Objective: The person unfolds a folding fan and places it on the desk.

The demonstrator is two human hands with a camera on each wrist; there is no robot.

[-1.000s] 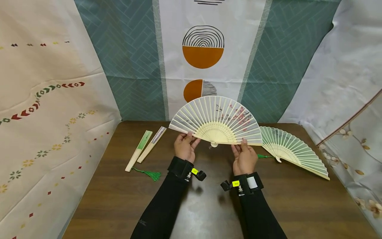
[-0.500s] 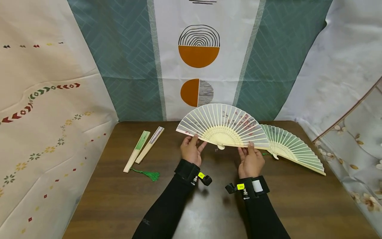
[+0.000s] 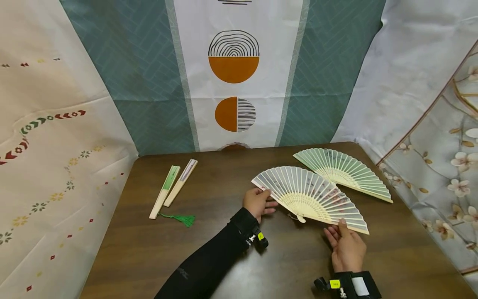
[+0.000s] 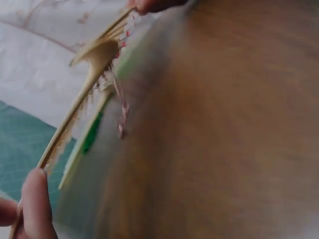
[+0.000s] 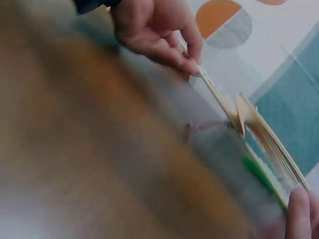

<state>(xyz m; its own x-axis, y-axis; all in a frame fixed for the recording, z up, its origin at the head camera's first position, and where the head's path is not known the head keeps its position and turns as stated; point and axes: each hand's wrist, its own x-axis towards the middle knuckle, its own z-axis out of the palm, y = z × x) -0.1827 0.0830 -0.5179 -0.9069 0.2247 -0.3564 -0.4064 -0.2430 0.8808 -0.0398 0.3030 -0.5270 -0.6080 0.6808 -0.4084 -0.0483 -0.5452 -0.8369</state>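
Observation:
A spread white folding fan (image 3: 310, 203) with cream ribs and a pink-red floral print is held low over the table, tilted down to the right. My left hand (image 3: 257, 203) pinches its left guard between thumb and fingers. At the right end, my right hand (image 3: 348, 246) pinches the other guard. Both wrist views show the fan edge-on, with a thin pinkish cord (image 4: 121, 104) hanging from its pivot. Just behind it lies a spread green folding fan (image 3: 349, 172); the white fan hides part of its lower left side.
On the left side of the wooden table (image 3: 209, 257) lie two folded fans, a green one (image 3: 164, 192) with a green tassel (image 3: 185, 220) and a whitish one (image 3: 181, 182). Patterned cloths (image 3: 149, 74) hang behind the table and at both sides.
Both hands have carried the white fan rightward and down toward the table, tilting its right end lower. It now sits in front of the green fan. The head view has turned slightly right.

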